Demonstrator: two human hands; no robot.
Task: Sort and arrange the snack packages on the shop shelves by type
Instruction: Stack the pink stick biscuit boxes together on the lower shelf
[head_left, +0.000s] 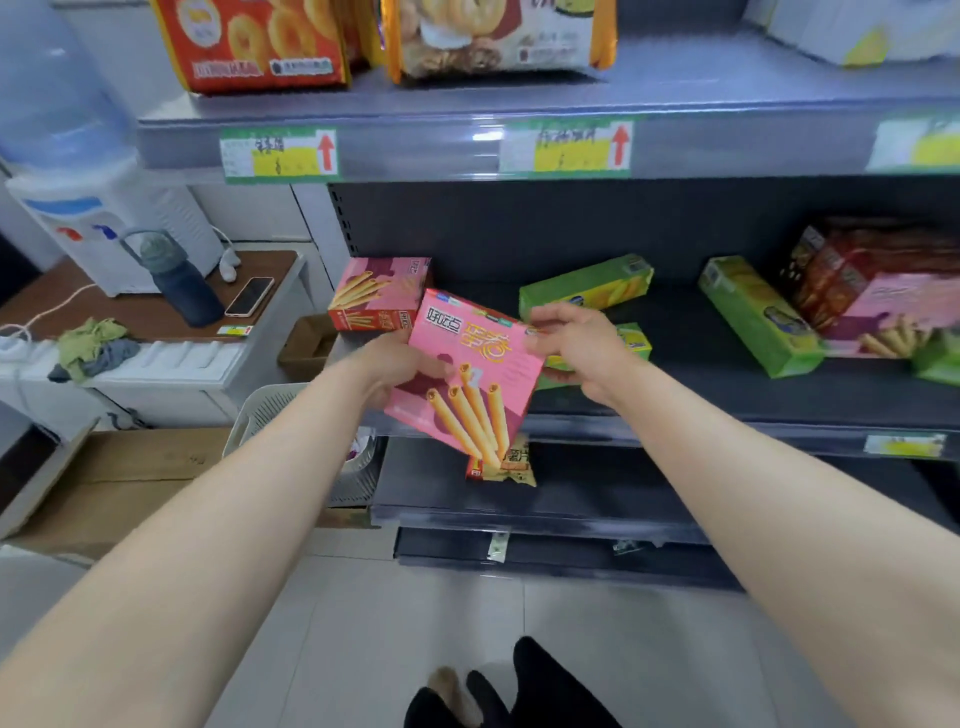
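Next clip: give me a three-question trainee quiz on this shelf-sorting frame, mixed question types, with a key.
1. True or false: both hands grip the pink wafer-roll box.
2. Multiple choice: a matching pink box already on the middle shelf lies at its: A) left end B) centre C) top shelf.
3. Fill in: the boxes lying askew just behind the right hand are ____ in colour.

Key:
1. True; the left hand holds its left edge and the right hand its upper right corner.
2. A
3. Green; one green box lies behind the hand.
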